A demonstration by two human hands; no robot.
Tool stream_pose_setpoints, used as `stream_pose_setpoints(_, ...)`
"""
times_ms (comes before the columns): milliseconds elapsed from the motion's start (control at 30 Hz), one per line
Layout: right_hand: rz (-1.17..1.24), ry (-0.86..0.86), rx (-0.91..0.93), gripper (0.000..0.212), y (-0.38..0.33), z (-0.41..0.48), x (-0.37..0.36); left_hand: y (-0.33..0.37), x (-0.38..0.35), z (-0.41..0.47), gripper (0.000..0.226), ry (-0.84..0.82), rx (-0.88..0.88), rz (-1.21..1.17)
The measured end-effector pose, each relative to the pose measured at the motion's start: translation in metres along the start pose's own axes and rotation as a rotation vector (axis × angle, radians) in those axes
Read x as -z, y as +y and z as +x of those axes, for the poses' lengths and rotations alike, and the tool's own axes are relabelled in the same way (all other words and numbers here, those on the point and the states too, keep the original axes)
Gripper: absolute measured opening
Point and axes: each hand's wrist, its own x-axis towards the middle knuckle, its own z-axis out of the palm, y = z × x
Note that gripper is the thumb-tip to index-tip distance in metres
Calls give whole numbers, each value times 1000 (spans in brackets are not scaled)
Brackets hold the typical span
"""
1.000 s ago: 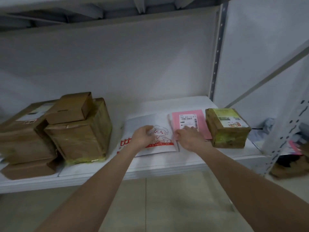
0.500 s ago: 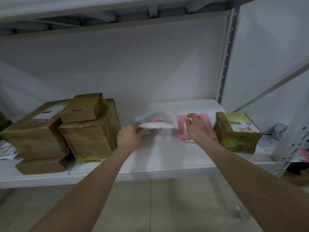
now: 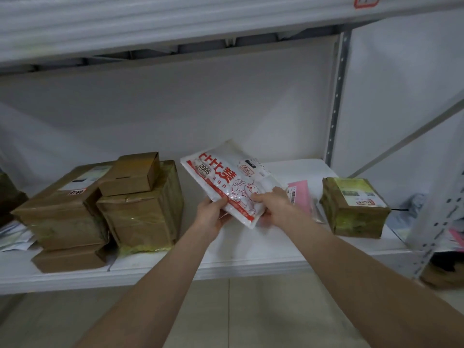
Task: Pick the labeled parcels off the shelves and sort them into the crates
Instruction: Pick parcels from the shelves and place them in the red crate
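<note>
left hand (image 3: 211, 214) and right hand (image 3: 273, 207) both pinching the white mailer (image 3: 226, 187) by its near edge, held tilted just above the shelf (image 3: 251, 249), print facing up, likely to read its label before crating.

**Parcel storeroom**

A white metal shelf (image 3: 251, 257) on a perforated upright (image 3: 335, 101) carries taped cardboard boxes (image 3: 140, 209) with shipping labels, left and right, and a pink mailer (image 3: 301, 194) with a barcode. A printed white mailer (image 3: 226, 182) is held above it. Tiled floor (image 3: 251, 310) lies below.
</note>
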Motion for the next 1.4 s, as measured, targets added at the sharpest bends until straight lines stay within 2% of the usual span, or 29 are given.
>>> stream_pose_setpoints(67,-44,60,56,76,-1,2,5,2,9,0,26,30,-31,23)
stream_pose_setpoints(167,-293,119,160,78,-3,0,18,11,35,10,45,265,-128,-17)
stream_pose_setpoints(233,-436,124,222,76,-1,-1,21,15,48,13,53,374,-191,275)
stream_pose_setpoints(367,-777,101,263,75,5,-1,13,10,54,8,37,439,-379,977)
stream_pose_setpoints(433,-1037,84,259,76,14,0,8,3,54,7,31,333,-326,1249)
stream_pose_setpoints(533,-1321,68,244,69,27,-4,4,-13,51,6,36,109,-162,1461)
stream_pose_setpoints(600,-1394,27,271,63,29,-10,3,-19,48,4,42,48,-142,1496)
stream_pose_setpoints(733,-1488,-59,302,52,34,-15,-5,-28,45,1,34,-34,-122,1509)
stream_pose_setpoints(933,-1531,-63,271,52,35,-18,-4,-25,45,-3,36,-136,-160,1516)
stream_pose_setpoints(1000,-1484,-31,304,49,28,-20,-11,-16,46,-5,38,-110,-192,1474)
stream_pose_setpoints(1067,-1365,15,421,48,18,-23,-25,2,47,-9,40,7,-323,1460)
stream_pose_setpoints(1167,-1115,33,601,46,-4,-32,-60,40,44,-21,36,197,-660,1409)
stream_pose_setpoints(1267,-899,-10,667,45,-27,-44,-105,83,48,-31,35,344,-921,1417)
stream_pose_setpoints(1333,-816,-90,659,49,-39,-54,-133,110,63,-36,38,454,-994,1449)
stream_pose_setpoints(1400,-769,-183,618,52,-45,-64,-156,133,86,-38,43,586,-921,1441)
